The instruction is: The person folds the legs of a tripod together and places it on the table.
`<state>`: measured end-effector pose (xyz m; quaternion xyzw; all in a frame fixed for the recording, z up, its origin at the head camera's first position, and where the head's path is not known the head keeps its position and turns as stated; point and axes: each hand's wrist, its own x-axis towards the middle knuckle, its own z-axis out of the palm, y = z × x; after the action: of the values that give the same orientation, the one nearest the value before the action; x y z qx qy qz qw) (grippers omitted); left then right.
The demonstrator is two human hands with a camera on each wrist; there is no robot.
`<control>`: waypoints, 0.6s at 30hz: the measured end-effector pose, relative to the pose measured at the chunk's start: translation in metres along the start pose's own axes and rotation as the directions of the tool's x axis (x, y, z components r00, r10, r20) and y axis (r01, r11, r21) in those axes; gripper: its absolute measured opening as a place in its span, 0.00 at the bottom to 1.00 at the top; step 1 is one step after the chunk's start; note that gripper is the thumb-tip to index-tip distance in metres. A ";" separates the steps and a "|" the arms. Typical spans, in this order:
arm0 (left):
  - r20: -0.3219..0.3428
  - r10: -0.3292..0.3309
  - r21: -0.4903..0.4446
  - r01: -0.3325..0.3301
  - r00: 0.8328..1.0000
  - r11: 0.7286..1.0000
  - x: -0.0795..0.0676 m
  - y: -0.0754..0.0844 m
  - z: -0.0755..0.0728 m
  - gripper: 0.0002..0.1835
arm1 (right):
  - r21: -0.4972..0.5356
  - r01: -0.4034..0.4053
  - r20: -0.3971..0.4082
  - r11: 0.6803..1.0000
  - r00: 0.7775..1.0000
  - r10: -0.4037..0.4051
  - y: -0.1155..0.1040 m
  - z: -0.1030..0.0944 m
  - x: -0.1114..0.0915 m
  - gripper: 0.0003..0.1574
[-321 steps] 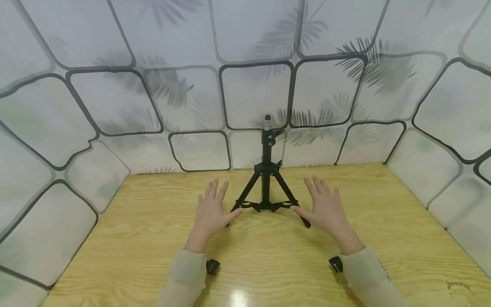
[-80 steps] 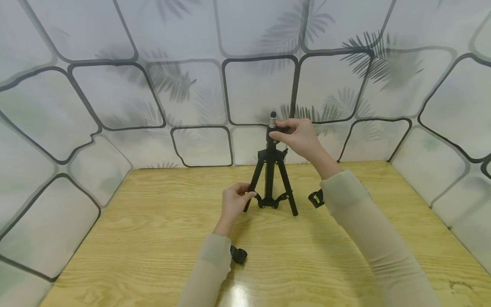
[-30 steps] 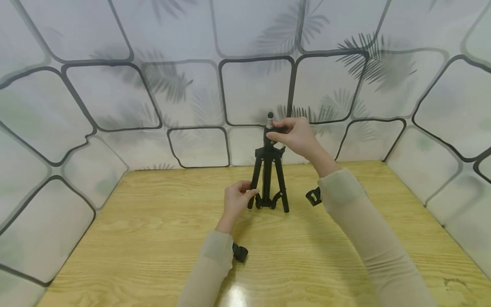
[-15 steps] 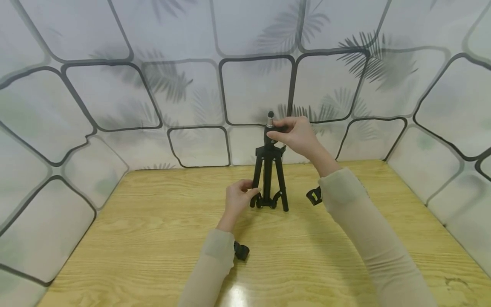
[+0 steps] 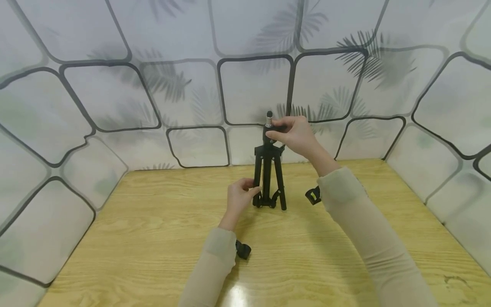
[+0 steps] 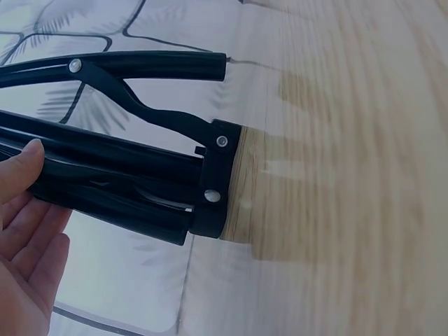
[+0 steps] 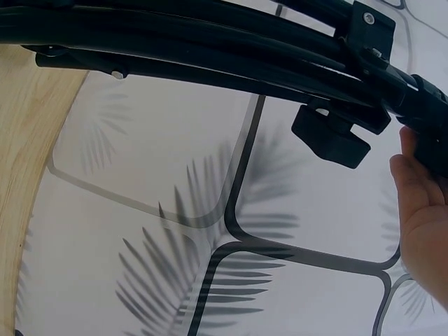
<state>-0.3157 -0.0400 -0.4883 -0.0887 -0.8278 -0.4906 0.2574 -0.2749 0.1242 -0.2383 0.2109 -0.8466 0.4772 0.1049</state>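
A small black tripod stand (image 5: 267,170) with a silver-and-black tip stands upright near the back of the table, its legs drawn in close to the centre post. Low on its left leg, my left hand (image 5: 240,197) pinches the leg between thumb and fingers. At the upper collar, just below the silver tip, my right hand (image 5: 298,135) grips the stand; the part inside the fingers is mostly hidden. The left wrist view shows the bottom bracket (image 6: 217,178) and a hinged brace (image 6: 147,105). A black clamp knob (image 7: 330,137) sticks out beside the right hand in the right wrist view.
The wood-grain table (image 5: 153,238) runs up to a patterned fabric wall (image 5: 199,94) close behind the stand. More of this fabric rises at both sides. Black wrist cameras, such as the left one (image 5: 243,250), jut from the inner sides of both wrists.
Hands that were spread apart beside the stand now hold it. Its wide-set legs have folded inward, the left hand moving right with its leg. Over the last second they narrow slightly more.
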 end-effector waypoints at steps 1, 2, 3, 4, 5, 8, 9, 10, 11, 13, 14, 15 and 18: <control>-0.001 0.000 -0.004 0.000 1.000 1.000 0.000 0.000 0.000 0.12 | 0.002 0.002 -0.001 1.000 1.000 -0.002 0.000 0.000 0.000 0.29; -0.001 0.001 -0.008 -0.001 1.000 1.000 0.000 0.001 0.000 0.12 | -0.001 0.005 -0.003 1.000 1.000 -0.005 0.000 0.000 0.000 0.29; -0.001 0.002 -0.012 -0.002 1.000 1.000 0.000 0.001 0.001 0.13 | -0.001 0.006 -0.005 1.000 1.000 -0.006 0.000 0.000 0.000 0.29; 0.000 0.001 -0.015 -0.001 1.000 1.000 0.000 0.002 0.001 0.13 | -0.002 0.008 -0.008 1.000 1.000 -0.008 0.000 0.000 0.000 0.29; 0.001 0.001 -0.016 -0.001 1.000 1.000 0.001 0.002 0.001 0.14 | -0.006 0.010 -0.010 1.000 1.000 -0.010 0.000 0.000 0.000 0.29; 0.015 -0.002 -0.016 0.002 1.000 1.000 0.001 0.004 0.002 0.14 | -0.010 0.010 -0.011 1.000 1.000 -0.010 -0.001 0.000 0.000 0.29; 0.020 -0.002 -0.015 0.003 1.000 1.000 0.001 0.004 0.003 0.14 | -0.010 0.008 -0.008 1.000 1.000 -0.008 -0.001 0.000 0.000 0.29; 0.025 -0.004 -0.014 0.004 1.000 1.000 0.001 0.004 0.003 0.14 | -0.009 0.006 -0.007 1.000 1.000 -0.006 -0.001 0.001 0.000 0.29; 0.030 -0.004 -0.014 0.005 1.000 1.000 0.001 0.004 0.004 0.14 | -0.009 0.005 -0.007 1.000 1.000 -0.005 -0.001 0.001 -0.001 0.29; 0.037 -0.007 -0.015 0.008 0.999 1.000 0.001 0.003 0.005 0.14 | -0.014 0.006 -0.008 1.000 1.000 -0.006 -0.001 0.001 -0.001 0.29; 0.041 -0.012 -0.017 0.013 0.999 1.000 0.001 0.003 0.006 0.14 | -0.016 0.007 -0.008 1.000 1.000 -0.007 -0.001 0.001 -0.002 0.29; 0.043 -0.016 -0.018 0.017 0.999 1.000 0.001 0.003 0.007 0.15 | -0.017 0.007 -0.009 1.000 1.000 -0.007 -0.001 0.001 -0.002 0.29; 0.051 -0.023 -0.021 0.024 0.998 0.999 0.001 0.002 0.008 0.14 | -0.026 0.013 -0.012 1.000 1.000 -0.013 0.000 0.001 -0.002 0.28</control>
<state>-0.3182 -0.0319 -0.4891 -0.0940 -0.8299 -0.4999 0.2293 -0.2726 0.1237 -0.2394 0.2121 -0.8506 0.4669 0.1159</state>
